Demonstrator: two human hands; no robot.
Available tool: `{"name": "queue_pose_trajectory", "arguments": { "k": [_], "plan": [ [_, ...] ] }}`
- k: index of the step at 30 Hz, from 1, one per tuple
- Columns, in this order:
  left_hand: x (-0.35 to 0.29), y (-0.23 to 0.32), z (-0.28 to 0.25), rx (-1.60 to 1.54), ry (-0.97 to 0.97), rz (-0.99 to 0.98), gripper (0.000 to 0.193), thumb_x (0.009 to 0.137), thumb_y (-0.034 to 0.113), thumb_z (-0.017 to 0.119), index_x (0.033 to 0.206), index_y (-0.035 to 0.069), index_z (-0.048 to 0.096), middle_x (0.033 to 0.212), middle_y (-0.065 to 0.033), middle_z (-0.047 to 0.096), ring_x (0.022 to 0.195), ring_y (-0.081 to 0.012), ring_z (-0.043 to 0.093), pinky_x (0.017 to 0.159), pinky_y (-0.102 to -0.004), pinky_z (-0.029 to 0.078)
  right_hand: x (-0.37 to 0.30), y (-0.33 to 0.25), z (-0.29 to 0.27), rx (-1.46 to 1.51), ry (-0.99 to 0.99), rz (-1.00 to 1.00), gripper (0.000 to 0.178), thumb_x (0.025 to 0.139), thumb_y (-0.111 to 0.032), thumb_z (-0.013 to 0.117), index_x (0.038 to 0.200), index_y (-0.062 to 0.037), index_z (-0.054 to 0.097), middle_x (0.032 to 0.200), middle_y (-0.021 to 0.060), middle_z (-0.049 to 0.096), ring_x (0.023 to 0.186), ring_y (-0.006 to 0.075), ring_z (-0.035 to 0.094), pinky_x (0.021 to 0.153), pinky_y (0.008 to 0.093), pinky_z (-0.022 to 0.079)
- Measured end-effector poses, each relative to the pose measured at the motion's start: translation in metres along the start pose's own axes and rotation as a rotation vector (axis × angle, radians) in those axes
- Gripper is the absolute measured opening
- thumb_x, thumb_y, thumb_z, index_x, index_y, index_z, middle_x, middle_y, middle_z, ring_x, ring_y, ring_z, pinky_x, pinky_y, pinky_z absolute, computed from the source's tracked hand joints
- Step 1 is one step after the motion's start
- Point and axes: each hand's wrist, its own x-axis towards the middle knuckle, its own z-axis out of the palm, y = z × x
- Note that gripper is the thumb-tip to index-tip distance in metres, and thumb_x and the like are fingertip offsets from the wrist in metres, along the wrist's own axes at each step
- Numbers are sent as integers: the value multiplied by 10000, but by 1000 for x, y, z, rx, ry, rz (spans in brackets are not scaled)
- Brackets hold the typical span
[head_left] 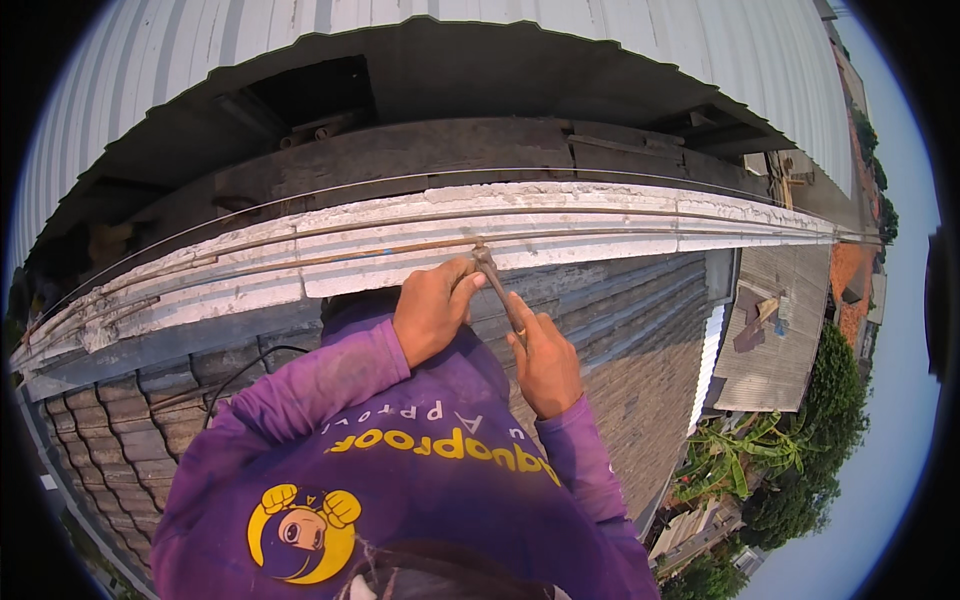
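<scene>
- The right hand point(548, 365) has its grip wrapped round the handle of a metal hand tool point(496, 282), which looks like pincers. The fingers are curled in and pressed on it.
- The left hand point(432, 310) is just beside the tool's upper part. Its fingers are bent, and the thumb and pointing finger are close together. I cannot tell if this grip is pinching anything.
- The tool leans, with its head up and a bit to the left. The head is over the front rod point(430, 246) and seems to touch it.
- The front rod is thin and brown, with a blue mark on it. It lies along a long white ledge point(250, 290).
- Behind it, the back rod point(560, 210) runs the same way along the ledge.
- A thin wire point(460, 171) stretches past the far side of the ledge.
- Close to the hands is a purple shirt point(400, 420) with long sleeves and yellow and white print.
- Below the ledge is a sloping tiled roof point(110, 440). A black cable point(235, 378) bends over it on the left.
- Past the ledge is a dark gap under a wavy white metal roof point(450, 12).
- Far to the right are a wavy grey roof point(765, 375) with scraps on it, green trees point(820, 430) and blue sky point(890, 400).
</scene>
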Motion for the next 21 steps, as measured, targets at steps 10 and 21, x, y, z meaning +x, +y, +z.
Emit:
{"name": "queue_pose_trajectory", "arguments": {
  "k": [10,21],
  "plan": [
    [-7,-10,5,-96,-3,1,272,1051,275,627,1093,19,709,650,-145,685,604,-273,707,602,-383,524,-8,0,43,168,117,92,263,1022,-150,632,1272,-82,588,933,215,699,885,485,680,711,544,519],
    [4,-11,11,-514,-645,-317,660,1057,561,561,1370,-15,631,1255,-196,703,1182,-280,682,992,-389,545,-4,4,41,914,-171,260,155,1079,-207,571,1053,-57,602,724,90,626,553,224,608,497,351,451]
  ]
}}
